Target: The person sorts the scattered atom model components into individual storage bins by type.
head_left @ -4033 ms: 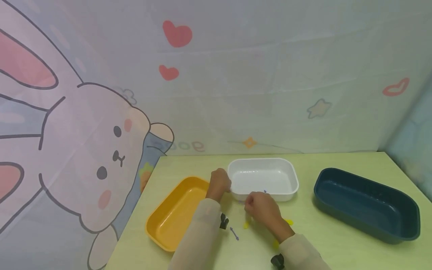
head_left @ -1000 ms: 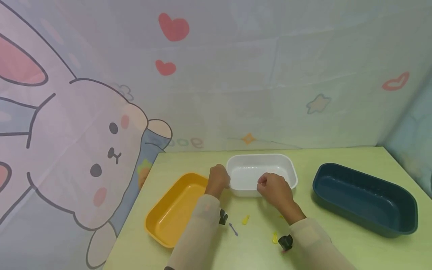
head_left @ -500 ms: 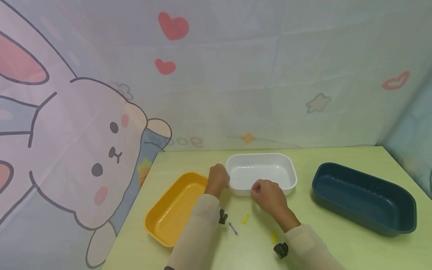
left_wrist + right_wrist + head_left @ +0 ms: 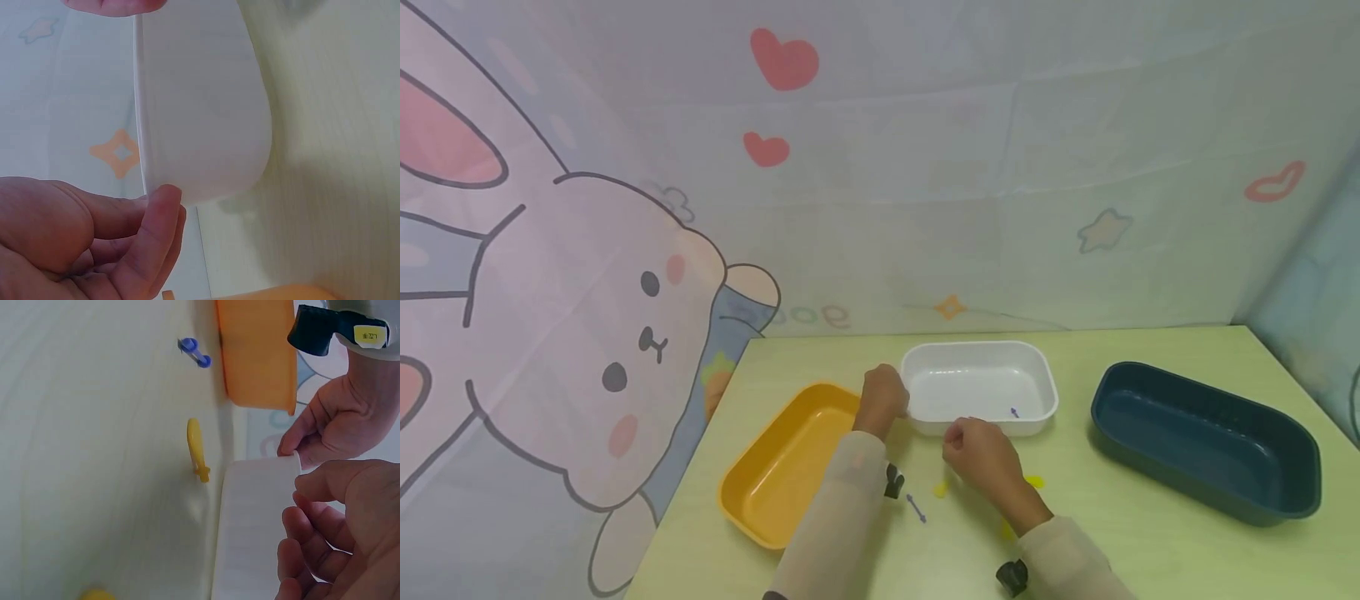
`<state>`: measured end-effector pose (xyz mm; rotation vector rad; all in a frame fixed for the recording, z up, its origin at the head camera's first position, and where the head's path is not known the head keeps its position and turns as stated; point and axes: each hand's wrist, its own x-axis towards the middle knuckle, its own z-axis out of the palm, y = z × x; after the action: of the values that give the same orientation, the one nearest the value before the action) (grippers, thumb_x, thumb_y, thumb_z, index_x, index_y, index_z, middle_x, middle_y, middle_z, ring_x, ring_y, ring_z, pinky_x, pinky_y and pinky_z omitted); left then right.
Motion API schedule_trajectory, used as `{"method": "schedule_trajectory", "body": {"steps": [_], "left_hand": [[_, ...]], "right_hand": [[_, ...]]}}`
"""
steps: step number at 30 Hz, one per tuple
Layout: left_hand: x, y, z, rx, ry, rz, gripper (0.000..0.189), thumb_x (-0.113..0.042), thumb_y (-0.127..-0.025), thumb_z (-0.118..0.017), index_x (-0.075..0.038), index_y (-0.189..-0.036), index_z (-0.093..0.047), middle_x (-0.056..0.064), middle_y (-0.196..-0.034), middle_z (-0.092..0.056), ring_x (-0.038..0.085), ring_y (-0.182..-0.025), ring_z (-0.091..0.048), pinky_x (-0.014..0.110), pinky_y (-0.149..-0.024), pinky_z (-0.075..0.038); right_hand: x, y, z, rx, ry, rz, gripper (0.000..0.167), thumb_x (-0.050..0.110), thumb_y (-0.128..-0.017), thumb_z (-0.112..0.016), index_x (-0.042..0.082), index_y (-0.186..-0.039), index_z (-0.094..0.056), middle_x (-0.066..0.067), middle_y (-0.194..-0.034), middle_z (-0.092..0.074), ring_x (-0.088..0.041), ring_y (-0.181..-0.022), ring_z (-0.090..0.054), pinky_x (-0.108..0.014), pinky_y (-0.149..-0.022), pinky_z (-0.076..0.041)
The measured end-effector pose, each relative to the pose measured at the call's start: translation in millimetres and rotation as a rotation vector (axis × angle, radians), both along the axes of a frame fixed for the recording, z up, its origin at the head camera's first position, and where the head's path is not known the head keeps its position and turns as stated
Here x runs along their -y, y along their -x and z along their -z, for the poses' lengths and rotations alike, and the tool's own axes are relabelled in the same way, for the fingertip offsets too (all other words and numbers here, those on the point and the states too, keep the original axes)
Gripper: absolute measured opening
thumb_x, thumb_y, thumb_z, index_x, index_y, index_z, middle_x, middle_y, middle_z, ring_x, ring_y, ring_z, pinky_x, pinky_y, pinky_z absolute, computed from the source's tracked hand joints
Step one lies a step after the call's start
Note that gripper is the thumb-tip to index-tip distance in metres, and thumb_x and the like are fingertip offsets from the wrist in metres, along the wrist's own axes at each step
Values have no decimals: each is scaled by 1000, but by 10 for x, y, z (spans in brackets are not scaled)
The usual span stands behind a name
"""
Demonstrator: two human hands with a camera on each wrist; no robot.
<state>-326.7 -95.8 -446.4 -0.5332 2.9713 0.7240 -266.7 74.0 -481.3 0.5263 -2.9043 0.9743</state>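
Here's your white tray (image 4: 977, 392), glossy, oblong and round-cornered, sitting upright on the table, and your left hand (image 4: 882, 400) has its left end pinched at the rim! Inside, a tiny purple piece (image 4: 1015, 412) shows by the front wall, right of centre, half hidden by the rim. Your right hand (image 4: 987, 457) is at the tray's front edge, fingers loosely bent, contact hard to call.

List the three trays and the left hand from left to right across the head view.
Yellow tray → left hand → white tray → dark blue tray.
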Motion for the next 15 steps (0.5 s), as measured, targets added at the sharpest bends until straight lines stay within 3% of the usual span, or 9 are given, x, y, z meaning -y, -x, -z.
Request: {"method": "schedule_trajectory", "body": {"steps": [15], "left_hand": [[2,-11,27,-43,-21,-4,20,4,-76,-75,9,-94,-71,20,-89,-73,24,-74,-62,37,-77,-63]], "right_hand": [[104,-160,178,59,26,-43,7,11,-78,-71,13,-85,-73,3,-76,-65,-11,-68,-54,-27,-59,-45]]}}
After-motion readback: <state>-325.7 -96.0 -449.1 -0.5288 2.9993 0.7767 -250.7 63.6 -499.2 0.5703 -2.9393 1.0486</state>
